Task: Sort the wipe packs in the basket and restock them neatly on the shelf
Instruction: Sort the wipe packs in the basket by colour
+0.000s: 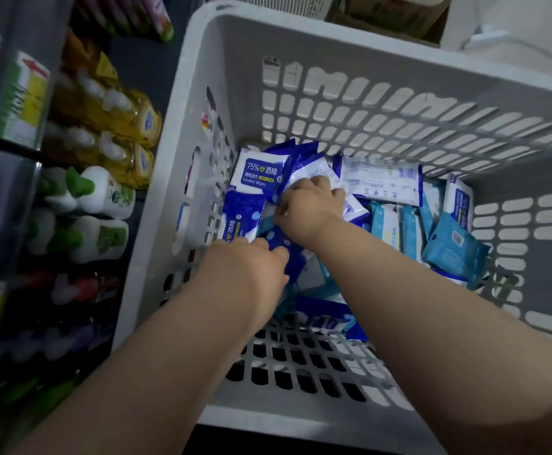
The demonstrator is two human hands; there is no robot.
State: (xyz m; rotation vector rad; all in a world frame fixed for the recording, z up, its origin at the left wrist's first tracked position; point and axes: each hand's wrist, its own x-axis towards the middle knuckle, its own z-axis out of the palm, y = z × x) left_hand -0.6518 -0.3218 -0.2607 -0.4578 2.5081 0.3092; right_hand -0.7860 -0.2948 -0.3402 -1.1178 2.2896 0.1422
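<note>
**Both hands down among the wipe packs**

Along the left, the dark shelf (15,152) carries glossy yellow bottles (117,113) and, nearer you, rounded white bottles with green caps (104,192).

Beside it is the grey plastic basket (182,126), its walls and floor pierced with rows of rounded slots. The wipe packs lie in a loose heap at its far end, leaving the near floor bare.

In the far left corner, a soft, flat pack printed "75% Alcohol Wipes" (258,172) leans against the wall, its film shiny.

Your left hand (245,274) reaches in near the left wall. Its fingers are curled around the edge of a dark blue pack (279,247), with the fingertips hidden behind it.

Your right hand (307,208) is just beyond, knuckles up. Its fingers are bent down over a crinkled blue-and-white pack (314,170) and grasp it. The thumb presses at the hand's left side.

To the right lies a white pack with small print (379,180). Light blue packs (445,247) stand on edge towards the right wall.
</note>
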